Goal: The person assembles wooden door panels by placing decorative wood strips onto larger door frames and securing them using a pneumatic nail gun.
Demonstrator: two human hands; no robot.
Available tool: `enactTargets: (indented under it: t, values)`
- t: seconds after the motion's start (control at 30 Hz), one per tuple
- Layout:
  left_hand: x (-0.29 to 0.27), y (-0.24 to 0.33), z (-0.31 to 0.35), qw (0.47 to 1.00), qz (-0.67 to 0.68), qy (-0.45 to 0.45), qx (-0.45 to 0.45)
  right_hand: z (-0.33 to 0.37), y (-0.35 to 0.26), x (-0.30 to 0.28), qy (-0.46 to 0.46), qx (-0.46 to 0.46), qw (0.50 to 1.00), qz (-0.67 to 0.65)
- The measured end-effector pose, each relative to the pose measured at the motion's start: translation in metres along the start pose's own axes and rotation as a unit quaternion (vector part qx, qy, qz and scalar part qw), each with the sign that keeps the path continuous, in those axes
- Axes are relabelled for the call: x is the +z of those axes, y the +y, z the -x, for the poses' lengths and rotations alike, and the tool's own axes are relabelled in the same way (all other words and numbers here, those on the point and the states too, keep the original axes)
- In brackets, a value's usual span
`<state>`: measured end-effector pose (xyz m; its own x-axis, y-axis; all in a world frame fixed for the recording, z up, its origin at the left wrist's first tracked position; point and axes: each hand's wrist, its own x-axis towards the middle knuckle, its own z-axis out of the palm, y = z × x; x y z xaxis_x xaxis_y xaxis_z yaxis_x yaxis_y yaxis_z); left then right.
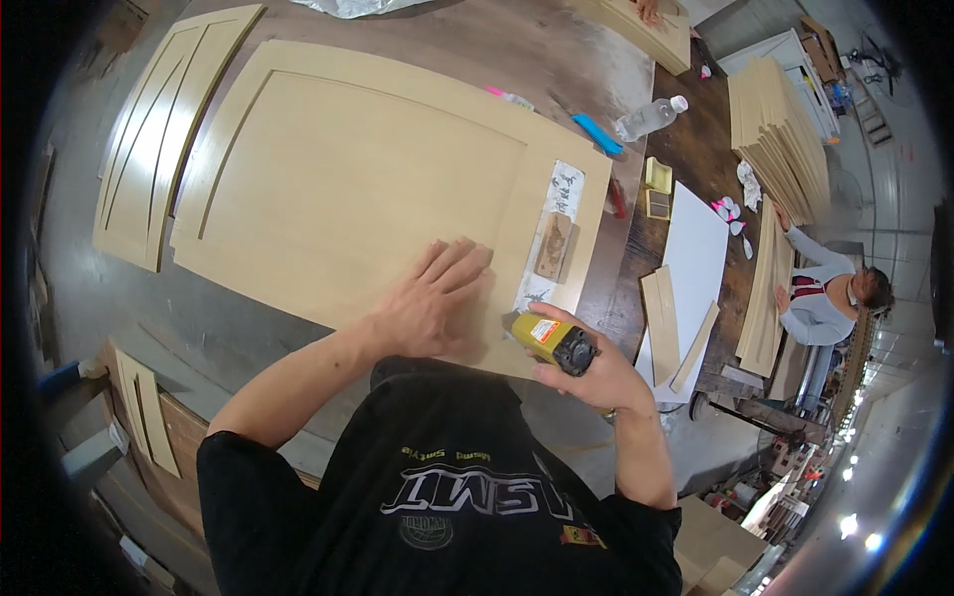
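Observation:
A large cream door panel (368, 169) with a recessed middle lies on the table in front of me. My left hand (442, 293) rests flat on its near part, fingers stretched out and holding nothing. At the panel's near right corner, my right hand (601, 372) is wrapped round a yellow tool with a black end (549, 338); its exact kind I cannot tell. The tool's far end is close to a white printed strip (564, 184) lying along the panel's right border. A small brown block (553, 246) sits on that strip.
A second panel (164, 139) lies left. Beyond the right border are a blue-handled tool (597, 134), a clear bottle (651, 118), a small yellow box (658, 177) and a white board (686, 238) with loose strips. Another person (820, 288) works by stacked panels (775, 129) at right.

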<state>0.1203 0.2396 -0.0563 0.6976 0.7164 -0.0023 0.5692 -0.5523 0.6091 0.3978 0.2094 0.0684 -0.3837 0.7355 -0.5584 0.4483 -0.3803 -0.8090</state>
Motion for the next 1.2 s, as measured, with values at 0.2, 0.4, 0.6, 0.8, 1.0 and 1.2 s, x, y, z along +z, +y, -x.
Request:
enactTargets:
  t: [0.2,0.4,0.6,0.8,1.0,1.2]
  values:
    - [-0.001,0.001,0.002,1.0,-0.007,-0.01,-0.009,-0.009,0.001,0.009,-0.004,-0.01,0.997,0.074]
    - [-0.002,-0.001,0.003,1.0,-0.003,-0.009,-0.006,-0.014,-0.004,0.011,0.002,-0.019,0.996,0.085]
    - [0.001,-0.002,0.004,1.0,-0.003,0.001,-0.005,-0.01,-0.012,0.011,-0.003,0.038,0.997,0.061]
    - [-0.001,0.002,0.002,1.0,-0.004,0.003,-0.003,-0.009,-0.005,0.01,0.003,0.029,0.996,0.081]
    - [-0.001,0.002,0.002,1.0,-0.005,0.004,-0.007,0.003,-0.004,0.006,0.057,0.048,0.997,0.009]
    - [-0.009,0.01,0.003,1.0,-0.021,0.011,-0.015,0.02,0.053,-0.039,0.284,0.028,0.948,-0.138]
